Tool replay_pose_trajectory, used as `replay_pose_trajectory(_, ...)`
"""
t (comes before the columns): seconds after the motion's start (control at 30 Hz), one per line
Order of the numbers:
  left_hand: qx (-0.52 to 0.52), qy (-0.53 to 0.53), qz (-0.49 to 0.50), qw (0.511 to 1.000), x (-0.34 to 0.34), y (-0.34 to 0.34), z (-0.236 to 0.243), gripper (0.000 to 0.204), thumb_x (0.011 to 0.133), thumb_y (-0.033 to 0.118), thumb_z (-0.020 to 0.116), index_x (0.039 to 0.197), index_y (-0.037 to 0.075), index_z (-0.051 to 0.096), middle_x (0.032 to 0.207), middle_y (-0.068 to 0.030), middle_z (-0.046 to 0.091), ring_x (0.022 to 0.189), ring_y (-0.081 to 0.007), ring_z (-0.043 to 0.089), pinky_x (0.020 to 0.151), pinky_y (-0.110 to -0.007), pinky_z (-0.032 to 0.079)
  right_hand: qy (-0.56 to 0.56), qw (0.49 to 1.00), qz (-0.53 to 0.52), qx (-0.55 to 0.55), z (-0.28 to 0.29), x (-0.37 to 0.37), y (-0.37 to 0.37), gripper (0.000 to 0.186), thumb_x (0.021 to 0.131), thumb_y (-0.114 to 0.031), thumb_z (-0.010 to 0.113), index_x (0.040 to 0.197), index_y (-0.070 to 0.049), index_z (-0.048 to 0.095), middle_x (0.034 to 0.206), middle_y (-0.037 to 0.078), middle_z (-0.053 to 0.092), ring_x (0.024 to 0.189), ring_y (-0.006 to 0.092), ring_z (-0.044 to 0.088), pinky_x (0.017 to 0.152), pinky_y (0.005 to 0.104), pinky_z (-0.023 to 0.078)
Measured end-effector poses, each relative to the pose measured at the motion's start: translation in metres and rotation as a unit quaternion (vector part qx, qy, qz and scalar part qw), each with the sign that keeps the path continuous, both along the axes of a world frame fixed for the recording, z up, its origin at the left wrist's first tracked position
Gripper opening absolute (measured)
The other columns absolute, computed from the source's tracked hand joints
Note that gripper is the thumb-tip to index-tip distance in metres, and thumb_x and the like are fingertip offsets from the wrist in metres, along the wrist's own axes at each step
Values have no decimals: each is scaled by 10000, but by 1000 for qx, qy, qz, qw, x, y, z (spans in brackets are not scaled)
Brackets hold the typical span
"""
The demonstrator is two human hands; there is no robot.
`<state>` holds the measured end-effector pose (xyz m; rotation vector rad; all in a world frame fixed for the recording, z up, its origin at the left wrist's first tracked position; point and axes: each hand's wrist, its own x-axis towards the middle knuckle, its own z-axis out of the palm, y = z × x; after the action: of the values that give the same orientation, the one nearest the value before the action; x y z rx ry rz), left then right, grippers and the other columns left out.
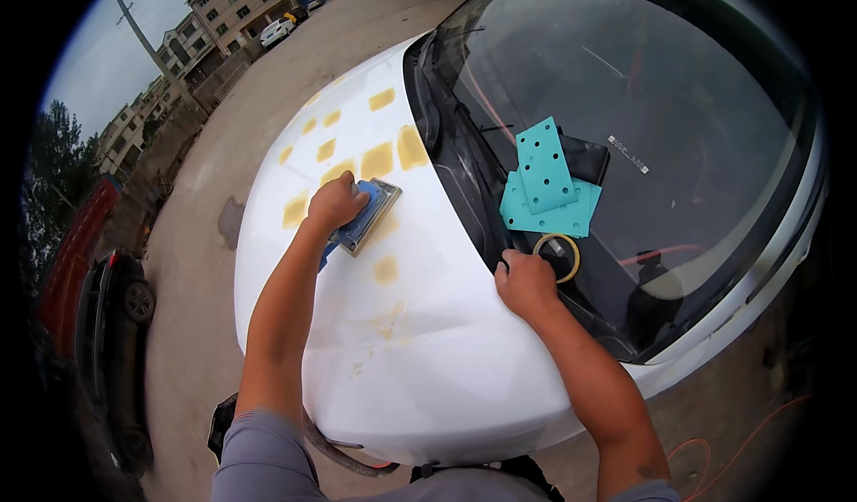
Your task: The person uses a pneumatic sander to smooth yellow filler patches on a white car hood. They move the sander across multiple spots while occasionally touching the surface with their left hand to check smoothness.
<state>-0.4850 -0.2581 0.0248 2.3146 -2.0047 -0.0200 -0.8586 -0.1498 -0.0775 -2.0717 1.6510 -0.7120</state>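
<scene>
— Pressing down on the sanding block [366, 214] with the left hand [336, 201], fingers wrapped over its top; it sits flat on the white car hood [420, 359], among the yellow filler patches [376, 159].

— What could go wrong?

— In my judgement, tilting the block would let an edge dig in and gouge the filler; leaning too hard could cut through to the paint beside a patch.

— And the other hand?

— The right hand [527, 283] is curled on the hood's rear edge, bracing, gripping nothing I can make out; a tape roll [557, 257] lies just beside it, under the teal sanding sheets [546, 185] on the windshield [661, 109].

— Arm pose?

— Left arm stretched nearly straight forward; right arm bent, angled inward; hands well apart.
</scene>
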Motion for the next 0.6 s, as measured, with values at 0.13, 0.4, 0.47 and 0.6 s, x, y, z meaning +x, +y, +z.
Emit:
replay_pose_trajectory(0.13, 19, -16, -29, 999, -36, 34, 4, 482, 925, 425, 702, 1209, 40, 648, 1076, -229, 753, 1026, -387, 729, 895, -489, 570, 11, 1000, -2, 16, 5, -4, 1, 224, 950, -200, 667, 1038, -4, 730, 858, 249, 738, 827, 445, 726, 761, 544, 591)
replay_pose_trajectory(0.4, 45, 26, 21, 998, 5, 3, 7, 676, 908, 498, 760, 1260, -61, 614, 1159, -278, 741, 1095, -392, 726, 949, -459, 563, 10, 1000, 13, 7, 1, 1, 2, 237, 969, -220, 649, 1024, -1, 722, 879, 249, 745, 824, 426, 744, 754, 533, 607)
replay_pose_trajectory(0.47, 63, 40, 2, 997, -11, 9, 4, 768, 867, 513, 803, 1266, -112, 601, 1180, -312, 726, 1116, -406, 719, 969, -446, 557, 20, 1000, 8, -4, -4, -3, -1, 231, 971, -222, 648, 1009, -5, 718, 876, 246, 746, 827, 424, 745, 756, 530, 609)
replay_pose_trajectory(0.6, 73, 57, 5, 996, -18, 23, 8, 808, 876, 555, 784, 1292, -107, 583, 1191, -313, 721, 1119, -397, 721, 968, -454, 551, 35, 999, -13, -18, 4, 1, 4, 212, 980, -224, 639, 936, -22, 688, 847, 219, 734, 802, 420, 733, 722, 546, 589)
